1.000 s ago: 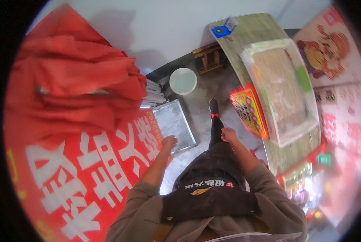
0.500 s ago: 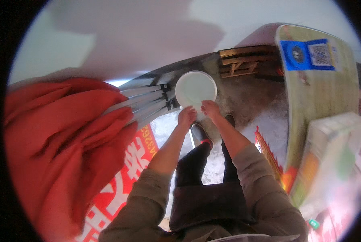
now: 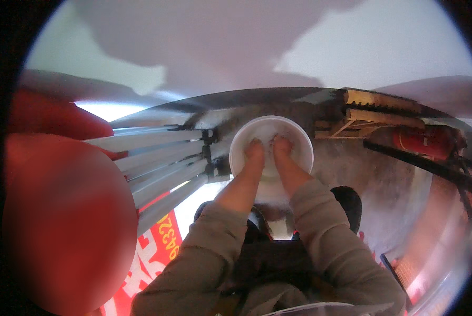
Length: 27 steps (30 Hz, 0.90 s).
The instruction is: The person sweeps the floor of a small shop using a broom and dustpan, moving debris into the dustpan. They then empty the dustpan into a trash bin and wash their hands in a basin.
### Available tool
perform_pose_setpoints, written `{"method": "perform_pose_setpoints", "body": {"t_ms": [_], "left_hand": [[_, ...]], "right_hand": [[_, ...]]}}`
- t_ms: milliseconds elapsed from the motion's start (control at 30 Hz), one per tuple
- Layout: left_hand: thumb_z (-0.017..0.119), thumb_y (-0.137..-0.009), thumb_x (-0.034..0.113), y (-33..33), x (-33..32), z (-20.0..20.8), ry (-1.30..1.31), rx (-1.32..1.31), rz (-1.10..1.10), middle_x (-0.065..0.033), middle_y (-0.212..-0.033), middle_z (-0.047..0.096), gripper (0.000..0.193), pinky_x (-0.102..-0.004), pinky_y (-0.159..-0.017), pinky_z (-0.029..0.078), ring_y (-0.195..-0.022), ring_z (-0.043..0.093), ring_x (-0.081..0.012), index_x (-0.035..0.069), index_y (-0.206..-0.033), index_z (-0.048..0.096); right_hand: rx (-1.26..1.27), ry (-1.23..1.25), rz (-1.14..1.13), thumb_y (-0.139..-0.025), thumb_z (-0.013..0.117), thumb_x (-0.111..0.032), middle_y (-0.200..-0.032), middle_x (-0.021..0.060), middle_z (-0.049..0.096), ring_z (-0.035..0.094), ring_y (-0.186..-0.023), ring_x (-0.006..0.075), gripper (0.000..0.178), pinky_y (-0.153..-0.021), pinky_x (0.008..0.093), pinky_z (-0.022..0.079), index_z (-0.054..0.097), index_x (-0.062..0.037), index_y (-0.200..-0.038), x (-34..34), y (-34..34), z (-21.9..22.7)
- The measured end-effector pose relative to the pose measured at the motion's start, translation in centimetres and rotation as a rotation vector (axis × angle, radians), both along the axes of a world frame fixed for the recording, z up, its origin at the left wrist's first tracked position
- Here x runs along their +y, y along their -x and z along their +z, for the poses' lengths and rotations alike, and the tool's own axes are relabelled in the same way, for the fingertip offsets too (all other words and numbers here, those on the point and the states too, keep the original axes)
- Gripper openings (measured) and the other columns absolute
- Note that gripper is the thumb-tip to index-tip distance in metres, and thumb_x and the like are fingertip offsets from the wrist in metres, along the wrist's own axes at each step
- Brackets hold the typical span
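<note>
A round white bucket (image 3: 309, 158) stands on the floor in front of my legs, with what looks like whitish water in it. My left hand (image 3: 255, 149) reaches down inside the bucket, left of its middle. Beside it, a short gap to the right, my right hand (image 3: 281, 145) is also inside. Both sets of fingertips are blurred and partly hidden by the liquid, so I cannot make out whether they hold anything. Ripples or foam show around them. My sleeves are pushed up to the forearms.
White-grey poles (image 3: 162, 141) of a folded frame, with red fabric (image 3: 67, 210), lie close on the left. A wooden rack (image 3: 378, 122) stands by the wall at back right, near a red cylinder (image 3: 425, 143) and a black metal bar (image 3: 423, 163).
Both hands have gone from above the bucket's near rim down into it. My view has lowered and shifted, so the bucket looks larger and the board and box on the right are gone from sight.
</note>
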<state>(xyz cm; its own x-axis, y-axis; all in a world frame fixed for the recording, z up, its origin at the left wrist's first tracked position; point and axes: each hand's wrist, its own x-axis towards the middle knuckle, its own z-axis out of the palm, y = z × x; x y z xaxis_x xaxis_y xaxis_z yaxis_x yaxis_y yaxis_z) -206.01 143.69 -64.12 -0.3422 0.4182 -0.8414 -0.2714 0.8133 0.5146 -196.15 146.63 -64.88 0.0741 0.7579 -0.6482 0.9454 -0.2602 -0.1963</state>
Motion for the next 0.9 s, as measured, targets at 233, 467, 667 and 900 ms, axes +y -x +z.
{"method": "perform_pose_setpoints", "body": {"t_ms": [233, 467, 667, 900], "left_hand": [[0.053, -0.093, 0.037, -2.1, -0.4, 3.9, -0.228, -0.917, 0.401, -0.0081, -0.105, 0.063, 0.033, -0.0431, -0.087, 0.048, -0.096, 0.059, -0.0257, 0.012, -0.114, 0.058], [0.051, -0.094, 0.038, 0.4, -0.3, 2.7, -0.146, -0.966, 0.261, -0.0112, -0.111, 0.062, 0.038, -0.0429, -0.089, 0.048, -0.099, 0.059, -0.0271, 0.009, -0.119, 0.056], [0.050, -0.095, 0.037, -1.8, -0.9, 0.0, -0.111, -0.810, 0.223, -0.0130, -0.114, 0.062, 0.040, -0.0427, -0.090, 0.047, -0.101, 0.059, -0.0279, 0.007, -0.120, 0.055], [0.048, -0.095, 0.036, -0.6, 0.1, -3.1, -0.099, -0.177, -0.145, -0.0067, -0.114, 0.063, 0.035, -0.0415, -0.089, 0.046, -0.104, 0.058, -0.0237, 0.012, -0.118, 0.059]], "right_hand": [[0.509, -0.231, -0.236, -0.095, 0.042, -0.033, -0.103, 0.0128, 0.064, 0.061, -0.094, 0.0299, 0.036, -0.080, 0.0456, 0.048, 0.060, -0.0032, -0.105, -1.5, 2.4, -3.3], [0.951, -0.186, -0.482, -0.095, 0.041, -0.043, -0.117, 0.0143, 0.060, 0.057, -0.106, 0.0335, 0.048, -0.093, 0.0483, 0.042, 0.058, -0.0029, -0.115, -4.0, 5.1, 1.1], [0.875, 0.221, -0.675, -0.097, 0.037, -0.042, -0.127, 0.0155, 0.055, 0.055, -0.111, 0.0331, 0.050, -0.096, 0.0478, 0.041, 0.057, -0.0027, -0.122, -1.7, 1.5, -0.3], [1.477, 0.321, -1.702, -0.096, 0.040, -0.030, -0.106, 0.0166, 0.063, 0.061, -0.094, 0.0307, 0.037, -0.084, 0.0464, 0.050, 0.061, -0.0011, -0.104, -2.8, 2.1, -3.4]]}}
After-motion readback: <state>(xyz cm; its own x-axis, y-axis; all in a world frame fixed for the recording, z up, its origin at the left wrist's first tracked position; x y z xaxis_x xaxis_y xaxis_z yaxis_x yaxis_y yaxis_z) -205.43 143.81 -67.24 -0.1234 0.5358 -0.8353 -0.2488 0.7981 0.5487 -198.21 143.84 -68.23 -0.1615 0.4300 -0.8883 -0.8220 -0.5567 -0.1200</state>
